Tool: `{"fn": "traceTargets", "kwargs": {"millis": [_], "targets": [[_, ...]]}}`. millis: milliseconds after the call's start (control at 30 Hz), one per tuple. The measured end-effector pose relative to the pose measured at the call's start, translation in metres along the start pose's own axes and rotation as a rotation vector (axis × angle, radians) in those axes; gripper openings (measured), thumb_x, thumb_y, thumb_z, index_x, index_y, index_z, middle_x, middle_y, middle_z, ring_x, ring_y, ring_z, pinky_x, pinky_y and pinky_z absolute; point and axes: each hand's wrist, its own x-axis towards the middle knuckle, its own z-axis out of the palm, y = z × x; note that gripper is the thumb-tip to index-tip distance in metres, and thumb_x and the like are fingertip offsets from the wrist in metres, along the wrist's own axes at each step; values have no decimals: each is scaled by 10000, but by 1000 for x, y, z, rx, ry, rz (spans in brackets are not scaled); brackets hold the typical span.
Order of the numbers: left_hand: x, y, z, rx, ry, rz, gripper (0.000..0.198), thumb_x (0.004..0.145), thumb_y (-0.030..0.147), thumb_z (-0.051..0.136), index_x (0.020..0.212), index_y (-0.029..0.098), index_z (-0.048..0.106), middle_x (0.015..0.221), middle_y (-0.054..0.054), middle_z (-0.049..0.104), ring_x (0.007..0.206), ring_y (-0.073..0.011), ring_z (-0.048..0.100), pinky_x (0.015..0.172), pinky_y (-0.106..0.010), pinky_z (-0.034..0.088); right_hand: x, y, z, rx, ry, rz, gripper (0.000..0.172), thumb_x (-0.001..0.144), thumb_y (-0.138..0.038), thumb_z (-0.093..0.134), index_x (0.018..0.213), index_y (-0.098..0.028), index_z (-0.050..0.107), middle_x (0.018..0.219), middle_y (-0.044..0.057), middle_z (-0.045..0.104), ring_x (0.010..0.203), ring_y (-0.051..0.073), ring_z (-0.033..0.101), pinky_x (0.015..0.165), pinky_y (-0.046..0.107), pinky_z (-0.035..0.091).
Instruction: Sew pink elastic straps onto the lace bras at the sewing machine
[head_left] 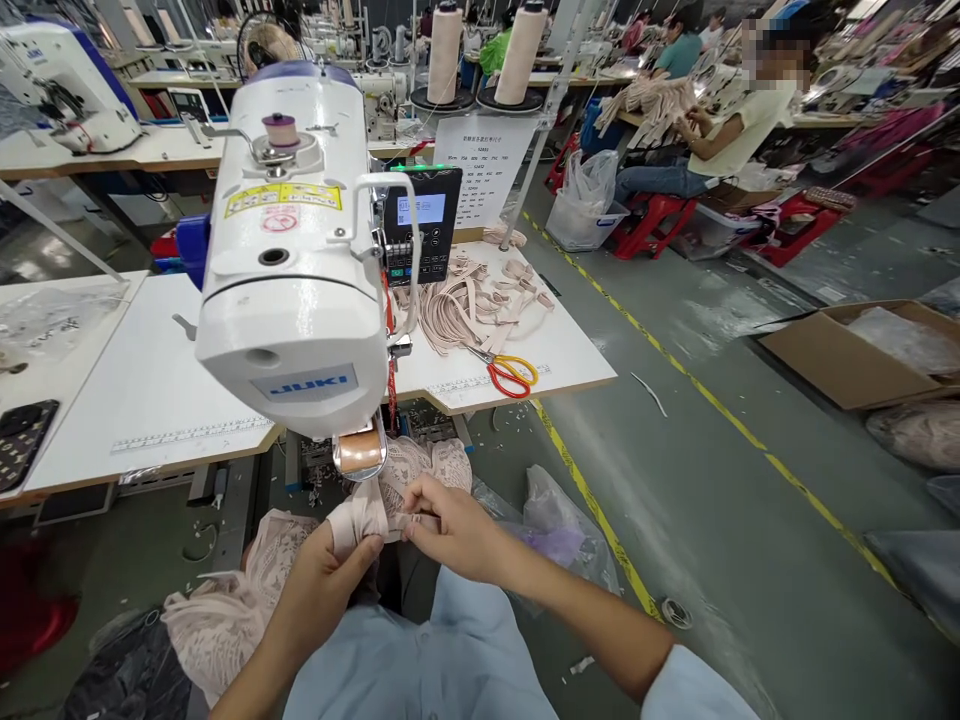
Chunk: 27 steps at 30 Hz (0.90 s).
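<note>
Factory floor, head view: rows of sewing stations, yellow floor line [675,365] running past the worktop [150,390].

A white JUKI sewing machine [292,260] is mounted at the worktop's near edge, its head overhanging the cut-out so fabric can be fed under it.

A pale pink lace garment [240,590] is held just below the machine's front end, draped down into the lap.

- Left hand [319,585]: closed around a bunched fold of the garment, apparently to keep it taut.
- Right hand [454,525]: fingertips pinched together on the fabric edge just beside the left hand, seemingly aligning a seam or strap end.

Beige elastic straps [469,300] are piled near the worktop's right side, with red-and-yellow scissors [510,372] at its near right edge, within reach. A control panel [424,225] is fixed beside the machine head.

Hidden or unclear:
- Needle and presser foot are masked by the machine head and fabric.
- What is pinched by the right fingertips cannot be made out.
- Printed sheet [484,170] is illegible.
- A seated co-worker [739,130] is seen at far right; what is handled there is too small to tell.
</note>
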Motion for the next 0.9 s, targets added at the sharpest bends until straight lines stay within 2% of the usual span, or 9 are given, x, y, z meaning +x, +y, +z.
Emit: {"fn": "traceTargets", "kwargs": {"millis": [100, 267, 367, 433, 533, 600, 700, 800, 900], "targets": [[-1, 6, 2, -1, -33, -9, 313, 909, 483, 529, 926, 182, 609, 766, -7, 606, 912, -215, 602, 797, -274, 469, -2, -5, -2, -102, -25, -27, 157, 812, -146, 560, 909, -224, 464, 617, -89, 454, 538, 88, 369, 536, 211, 226], [-1, 18, 12, 49, -16, 14, 348, 888, 452, 542, 1054, 163, 641, 971, -48, 702, 877, -205, 635, 798, -266, 487, -1, -10, -4, -179, -64, -96, 182, 798, -103, 570, 900, -210, 463, 636, -81, 448, 560, 93, 397, 559, 219, 233], [2, 21, 14, 97, 18, 17, 333, 863, 445, 557, 1004, 163, 664, 914, -40, 715, 849, -209, 639, 754, -259, 490, 1, -10, -6, -178, -83, -109, 184, 796, -94, 572, 914, -203, 482, 646, -79, 490, 568, 98, 429, 567, 217, 257], [4, 19, 14, 138, 28, -11, 316, 846, 455, 564, 911, 164, 669, 796, -19, 694, 757, -190, 615, 673, -244, 477, 3, -6, -7, -123, -94, -83, 190, 800, -121, 604, 947, -201, 513, 683, -70, 562, 608, 104, 490, 593, 211, 300], [7, 15, 10, 169, 13, -58, 332, 839, 478, 562, 763, 162, 628, 613, 27, 558, 586, -130, 482, 553, -217, 401, 9, 5, -10, -22, -108, -35, 201, 809, -220, 668, 999, -205, 603, 809, -40, 677, 746, 123, 596, 670, 211, 369], [9, 12, 7, 153, -6, -68, 334, 837, 477, 575, 729, 162, 605, 596, 40, 502, 566, -110, 418, 538, -210, 364, 11, 12, -11, -5, -133, -45, 179, 820, -287, 677, 980, -209, 677, 882, -21, 709, 830, 140, 622, 713, 217, 390], [13, 11, 4, 114, -33, -80, 318, 817, 464, 623, 725, 160, 610, 600, 44, 485, 567, -100, 382, 540, -206, 337, 13, 18, -9, 0, -138, -53, 163, 807, -299, 682, 925, -198, 734, 864, -16, 704, 824, 139, 612, 708, 216, 391], [16, 10, 3, 19, -46, -136, 335, 776, 475, 681, 709, 151, 628, 585, 37, 505, 553, -97, 393, 531, -208, 342, 12, 19, -4, 106, -107, 52, 178, 778, -305, 693, 896, -178, 733, 736, -35, 634, 681, 106, 540, 614, 207, 365], [19, 5, 6, -174, -2, -241, 364, 699, 482, 764, 717, 136, 653, 616, 6, 588, 566, -117, 480, 529, -217, 392, 12, 20, 2, 286, -109, 165, 206, 765, -333, 695, 875, -159, 710, 636, -55, 536, 572, 82, 447, 528, 203, 323]]}}
